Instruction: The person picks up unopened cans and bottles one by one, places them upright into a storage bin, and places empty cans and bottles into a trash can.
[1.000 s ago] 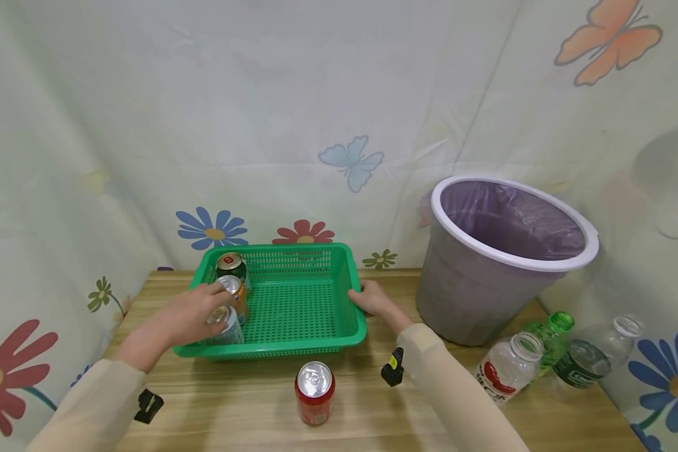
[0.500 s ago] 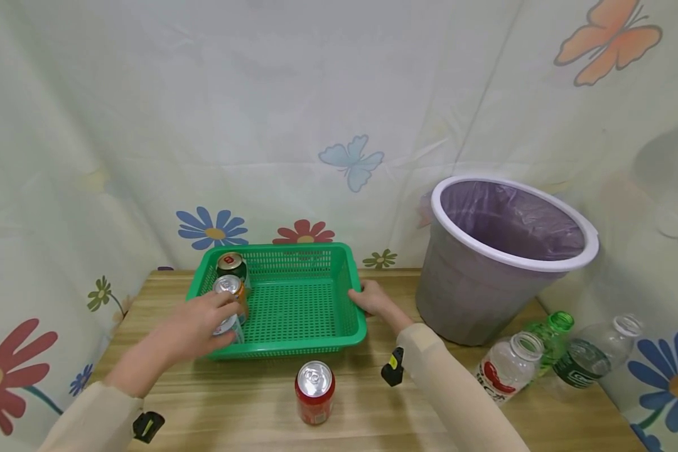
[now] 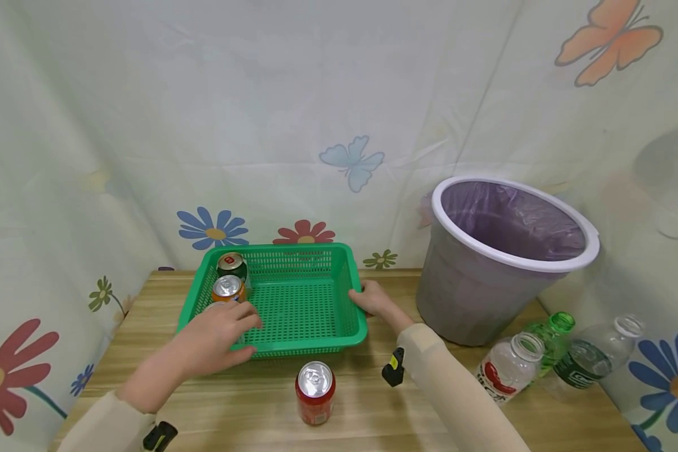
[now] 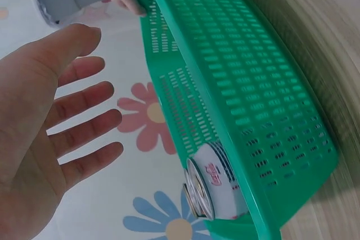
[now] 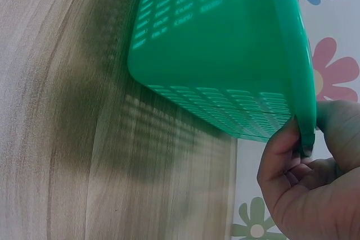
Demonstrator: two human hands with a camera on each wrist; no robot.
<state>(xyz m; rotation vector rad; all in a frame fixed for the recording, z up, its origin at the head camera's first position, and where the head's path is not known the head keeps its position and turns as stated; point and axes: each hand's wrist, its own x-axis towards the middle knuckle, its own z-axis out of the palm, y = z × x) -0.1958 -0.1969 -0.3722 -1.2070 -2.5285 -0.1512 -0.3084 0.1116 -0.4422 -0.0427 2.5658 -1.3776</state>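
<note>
A green plastic basket (image 3: 294, 347) stands on the wooden table. Along its left side are a dark can (image 3: 231, 263), an orange can (image 3: 228, 287) and a white can (image 4: 222, 181), the last mostly hidden by my left hand in the head view. My left hand (image 3: 217, 336) hovers over the basket's front left, holding nothing, its fingers spread in the left wrist view. My right hand (image 5: 312, 175) pinches the basket's right rim between thumb and curled fingers. In front of the basket, a red can (image 3: 315, 394) stands upright.
A grey bin (image 3: 469, 301) with a white rim and purple liner stands right of the basket. At the right edge are a clear bottle with a red label (image 3: 508, 367), a green bottle (image 3: 550, 336) and a clear bottle with a green label (image 3: 593, 355). A patterned curtain (image 3: 260, 125) hangs behind.
My left hand has let go of the white can and moved right and towards me, its fingers opening. My right hand stays on the basket rim.
</note>
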